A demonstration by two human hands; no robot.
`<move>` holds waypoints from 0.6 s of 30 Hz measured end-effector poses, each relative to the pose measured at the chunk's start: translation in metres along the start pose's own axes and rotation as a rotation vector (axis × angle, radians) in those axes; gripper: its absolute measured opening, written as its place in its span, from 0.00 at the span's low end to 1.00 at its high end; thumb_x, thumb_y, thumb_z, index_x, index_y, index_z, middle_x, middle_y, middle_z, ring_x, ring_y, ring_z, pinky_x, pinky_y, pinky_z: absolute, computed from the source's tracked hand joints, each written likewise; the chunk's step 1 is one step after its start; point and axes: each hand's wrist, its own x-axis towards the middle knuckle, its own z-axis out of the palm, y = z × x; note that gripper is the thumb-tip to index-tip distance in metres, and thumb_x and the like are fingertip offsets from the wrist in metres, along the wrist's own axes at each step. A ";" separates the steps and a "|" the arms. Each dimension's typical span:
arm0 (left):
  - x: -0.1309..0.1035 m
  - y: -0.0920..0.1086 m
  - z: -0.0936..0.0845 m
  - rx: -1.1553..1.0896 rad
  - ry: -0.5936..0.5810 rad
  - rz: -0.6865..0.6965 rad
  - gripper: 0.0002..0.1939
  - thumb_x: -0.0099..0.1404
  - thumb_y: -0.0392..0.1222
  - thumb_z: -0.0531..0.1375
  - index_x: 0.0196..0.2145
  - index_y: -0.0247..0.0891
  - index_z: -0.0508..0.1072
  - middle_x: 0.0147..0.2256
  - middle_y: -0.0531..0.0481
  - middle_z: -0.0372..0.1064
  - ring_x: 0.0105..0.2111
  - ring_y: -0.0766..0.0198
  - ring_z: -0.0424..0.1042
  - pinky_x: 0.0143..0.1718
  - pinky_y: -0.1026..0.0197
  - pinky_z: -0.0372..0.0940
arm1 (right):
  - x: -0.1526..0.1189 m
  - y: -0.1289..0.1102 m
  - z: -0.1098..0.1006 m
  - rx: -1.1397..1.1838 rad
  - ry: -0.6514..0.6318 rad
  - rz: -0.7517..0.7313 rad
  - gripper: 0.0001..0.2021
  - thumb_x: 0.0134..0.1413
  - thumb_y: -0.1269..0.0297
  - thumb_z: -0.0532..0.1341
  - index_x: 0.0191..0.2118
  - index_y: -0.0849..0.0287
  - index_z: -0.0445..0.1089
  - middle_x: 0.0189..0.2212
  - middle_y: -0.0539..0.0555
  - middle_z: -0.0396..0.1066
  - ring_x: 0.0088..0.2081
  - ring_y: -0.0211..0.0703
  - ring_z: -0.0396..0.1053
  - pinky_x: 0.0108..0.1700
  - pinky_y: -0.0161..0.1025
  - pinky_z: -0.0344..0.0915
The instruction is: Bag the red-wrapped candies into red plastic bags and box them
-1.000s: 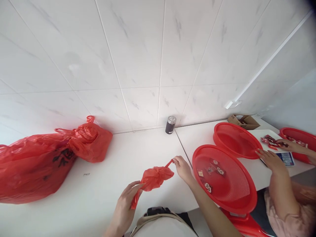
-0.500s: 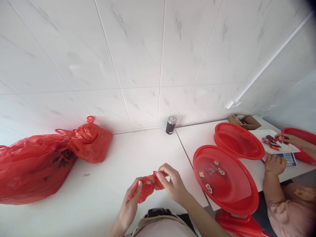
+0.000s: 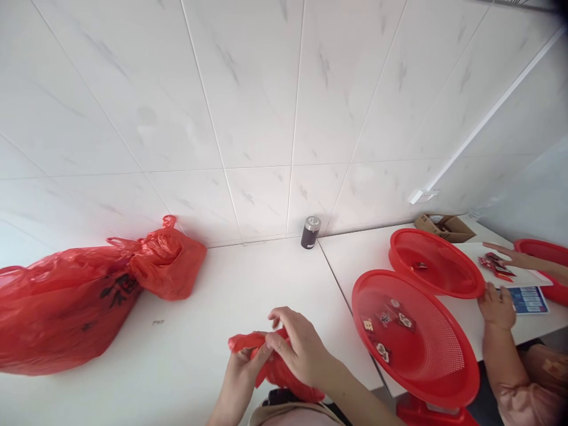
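A crumpled red plastic bag is bunched between my two hands in front of my waist. My left hand is closed on its left end, with the thumb pressed over the film. My right hand bends over the bag from the right and grips it, thumb tip close to my left thumb. Part of the bag hangs below my right palm, and some of my fingertips are hidden behind it. To my right, a large red plastic basket holds several small printed packets.
A big full red bag and a smaller knotted one lie at left. By the wall stands a dark tumbler. Behind the near basket is another red basket, then a cardboard box. A co-worker's hands are at right.
My right hand has moved closer to my left, and the bag now hangs lower, toward my waist. A small packet now shows in the far basket. The co-worker's far hand has shifted left.
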 end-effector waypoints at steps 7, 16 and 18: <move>-0.003 0.010 -0.002 0.009 -0.049 -0.060 0.21 0.60 0.58 0.60 0.39 0.37 0.79 0.30 0.47 0.74 0.28 0.61 0.71 0.30 0.61 0.67 | -0.007 0.000 0.003 0.036 0.070 0.216 0.05 0.65 0.60 0.48 0.43 0.53 0.55 0.17 0.39 0.49 0.18 0.34 0.51 0.24 0.32 0.48; -0.006 0.008 -0.008 0.284 -0.030 0.224 0.03 0.60 0.37 0.61 0.31 0.40 0.76 0.34 0.48 0.71 0.31 0.62 0.72 0.32 0.61 0.69 | -0.020 0.013 0.009 -0.202 0.142 0.036 0.08 0.54 0.75 0.52 0.37 0.54 0.61 0.31 0.50 0.69 0.32 0.42 0.67 0.34 0.37 0.62; -0.004 0.009 -0.008 0.438 -0.003 0.340 0.06 0.58 0.32 0.59 0.29 0.40 0.75 0.33 0.48 0.72 0.35 0.60 0.72 0.34 0.61 0.69 | -0.017 0.011 0.005 -0.160 0.126 -0.068 0.14 0.55 0.76 0.51 0.43 0.53 0.64 0.40 0.54 0.70 0.41 0.44 0.68 0.42 0.40 0.64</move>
